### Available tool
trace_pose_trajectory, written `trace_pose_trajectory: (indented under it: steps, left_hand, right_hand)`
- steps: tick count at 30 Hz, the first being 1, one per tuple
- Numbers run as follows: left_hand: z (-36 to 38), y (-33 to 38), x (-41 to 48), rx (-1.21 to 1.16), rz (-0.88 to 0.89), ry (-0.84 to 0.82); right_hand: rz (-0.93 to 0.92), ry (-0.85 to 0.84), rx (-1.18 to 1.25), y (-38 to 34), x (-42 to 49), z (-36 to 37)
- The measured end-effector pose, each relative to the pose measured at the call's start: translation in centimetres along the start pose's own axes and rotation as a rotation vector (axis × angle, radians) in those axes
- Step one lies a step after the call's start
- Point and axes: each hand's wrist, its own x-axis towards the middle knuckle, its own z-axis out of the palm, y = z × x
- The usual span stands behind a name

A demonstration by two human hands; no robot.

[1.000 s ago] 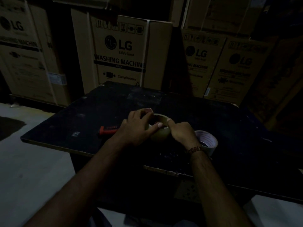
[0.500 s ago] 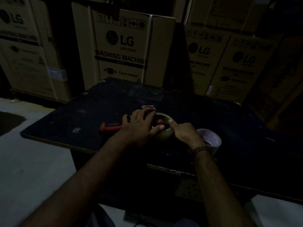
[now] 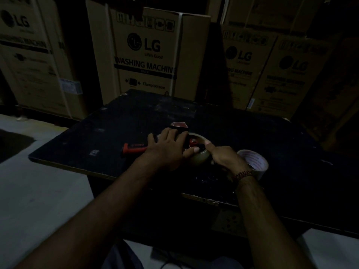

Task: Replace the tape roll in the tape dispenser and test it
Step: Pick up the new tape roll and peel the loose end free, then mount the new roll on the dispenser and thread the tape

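Note:
A red and black tape dispenser lies on its side on the dark table, its red handle pointing left. A brown tape roll sits on the dispenser's red hub. My left hand lies over the dispenser's body, thumb against the roll's near side. My right hand grips the roll's right side, thumb on its top rim. The dispenser's head end shows as a reddish flap beyond my left fingers.
A second roll with a white printed core lies just right of my right wrist. Large cardboard washing-machine boxes stand behind the table. Pale floor lies to the left. The scene is very dim.
The red hub and reddish flap, hidden earlier under my left hand, have come into sight as the roll settled around the hub. Both hands stayed on the roll and dispenser.

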Motion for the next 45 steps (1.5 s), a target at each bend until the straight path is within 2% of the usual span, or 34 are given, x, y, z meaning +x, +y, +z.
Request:
trace_pose_trajectory:
  steps: [2,5,8,10,13,17,22,28,36,45]
  left_hand:
    - [0.0,-0.1,-0.2,-0.046,-0.003,0.012]
    - [0.3,-0.3,-1.2,-0.143,0.026,0.173]
    - [0.3,-0.6,-2.7,-0.154,-0.181,0.342]
    - [-0.2,-1.0,-3.0,-0.100,-0.312,0.286]
    - [-1.2,-1.7,-2.5,-0.202,-0.354,0.104]
    - [-0.8,-2.0,-2.4,-0.351,-0.403,0.096]
    - [0.8,-1.9,-3.9,-0.406,-0.337,0.293]
    - [2.8,-1.3,-4.7,-0.413,-0.255,0.528]
    - [4.4,-1.2,-4.5,-0.374,-0.200,0.677]
    - [4.5,-0.4,-4.2,-0.327,-0.218,0.669]
  right_hand:
    - [-0.003,-0.004,0.002,-0.2,-0.7,0.0]
    - [-0.071,0.008,-0.028,0.2,-1.2,0.3]
    - [-0.105,0.019,-0.001,0.4,-2.2,0.4]
    - [-0.137,0.033,0.018,0.6,-2.7,0.6]
    - [-0.208,0.067,0.053,1.0,-3.3,0.8]
    - [-0.310,0.051,0.172,1.9,-3.6,1.1]
    - [-0.499,0.009,0.362,2.9,-3.4,0.1]
    - [-0.494,0.023,0.461,2.1,-3.3,-1.2]
    - [-0.539,-0.028,0.506,3.2,-2.2,-1.4]
    - [-0.449,-0.065,0.614,4.0,-1.7,-1.4]
